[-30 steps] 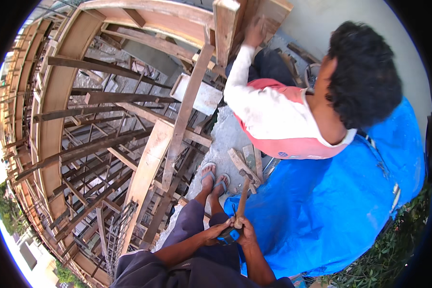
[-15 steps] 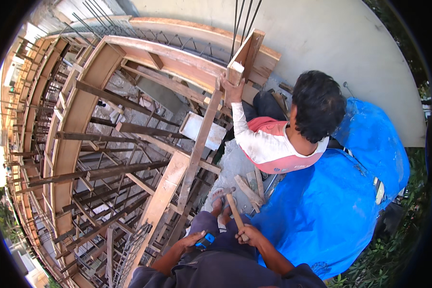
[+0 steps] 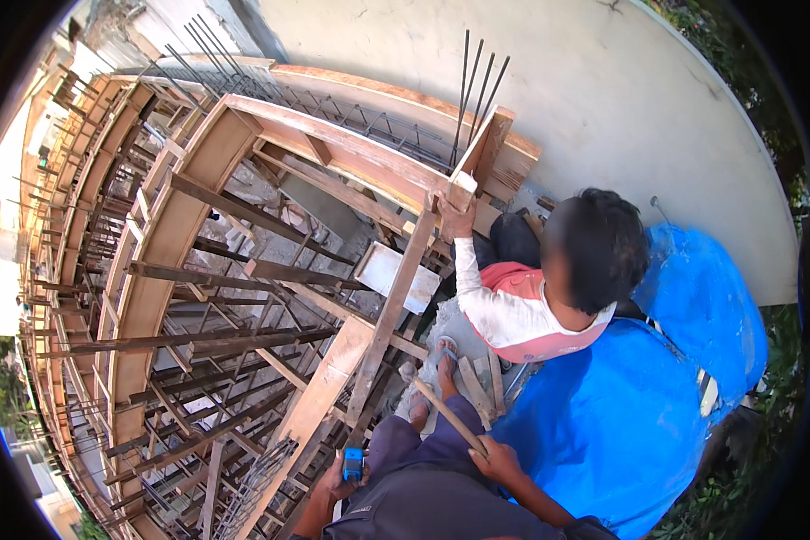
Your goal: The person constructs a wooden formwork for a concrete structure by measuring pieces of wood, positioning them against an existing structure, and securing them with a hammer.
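My left hand (image 3: 333,480), low in the picture, is closed round a blue tape measure (image 3: 353,464). In my right hand (image 3: 500,462) is a hammer (image 3: 452,415), gripped near the butt of its wooden handle. Its head points away to the upper left, over my legs, and touches nothing that I can make out. Ahead, a co-worker (image 3: 535,310) in a white and red shirt crouches with one hand (image 3: 458,217) on the end of an upright formwork board (image 3: 482,155).
Timber beams (image 3: 391,310) and curved plywood forms (image 3: 166,270) cross an open drop on the left. Upright rebar (image 3: 470,99) stands by the grey wall (image 3: 594,81). A blue tarp (image 3: 594,423) covers the right side. Loose wood offcuts (image 3: 474,387) lie near my feet.
The hammer head has swung to the left and lower. My left hand with the tape measure has moved left and down, and one foot has stepped forward. The co-worker's hand stays on the board.
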A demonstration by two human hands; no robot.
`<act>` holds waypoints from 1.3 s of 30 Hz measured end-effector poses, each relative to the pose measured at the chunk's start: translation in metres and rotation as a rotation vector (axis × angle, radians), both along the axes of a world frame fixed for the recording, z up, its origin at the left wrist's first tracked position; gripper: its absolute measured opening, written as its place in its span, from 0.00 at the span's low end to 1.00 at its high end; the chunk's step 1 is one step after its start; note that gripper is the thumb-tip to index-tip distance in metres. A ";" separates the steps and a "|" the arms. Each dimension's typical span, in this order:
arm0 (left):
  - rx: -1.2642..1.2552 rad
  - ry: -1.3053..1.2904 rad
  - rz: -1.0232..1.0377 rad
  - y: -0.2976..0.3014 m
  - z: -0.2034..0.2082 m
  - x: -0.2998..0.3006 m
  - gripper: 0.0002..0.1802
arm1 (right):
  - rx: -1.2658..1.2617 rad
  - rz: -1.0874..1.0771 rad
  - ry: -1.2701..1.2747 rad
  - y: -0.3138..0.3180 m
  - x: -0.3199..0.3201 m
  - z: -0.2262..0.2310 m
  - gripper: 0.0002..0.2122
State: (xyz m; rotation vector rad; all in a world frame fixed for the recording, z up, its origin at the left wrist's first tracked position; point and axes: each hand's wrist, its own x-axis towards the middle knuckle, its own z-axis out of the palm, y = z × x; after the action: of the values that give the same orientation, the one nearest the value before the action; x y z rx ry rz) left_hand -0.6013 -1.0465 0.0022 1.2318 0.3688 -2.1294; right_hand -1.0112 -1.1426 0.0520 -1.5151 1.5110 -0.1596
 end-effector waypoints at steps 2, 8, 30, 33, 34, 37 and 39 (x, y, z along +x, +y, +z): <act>0.077 -0.003 0.058 0.001 0.005 -0.004 0.44 | 0.001 -0.015 0.046 -0.004 -0.014 0.000 0.15; 0.131 -0.122 0.097 -0.037 0.003 -0.033 0.40 | 0.257 -0.083 0.126 -0.083 -0.008 -0.006 0.15; -0.088 -0.457 0.178 -0.176 0.088 -0.094 0.43 | 0.008 -0.319 -0.292 -0.225 -0.024 -0.003 0.13; -0.164 -0.513 0.171 -0.210 0.086 -0.092 0.44 | -0.277 -0.280 -0.300 -0.261 -0.012 0.002 0.12; -0.171 -0.535 0.156 -0.219 0.083 -0.089 0.44 | -0.117 -0.274 -0.378 -0.276 -0.005 0.003 0.12; -0.254 -0.497 0.155 -0.258 0.066 -0.089 0.41 | 0.179 -0.364 -0.487 -0.298 0.006 -0.008 0.11; -0.288 -0.482 0.106 -0.297 0.052 -0.091 0.39 | 0.318 -0.469 -0.536 -0.306 0.006 -0.019 0.11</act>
State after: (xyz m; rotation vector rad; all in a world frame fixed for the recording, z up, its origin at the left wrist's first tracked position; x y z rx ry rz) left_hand -0.6926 -1.3432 0.0547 1.4577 -0.0800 -1.6542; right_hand -1.0053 -1.4489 0.0331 -0.7654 1.3431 -0.5284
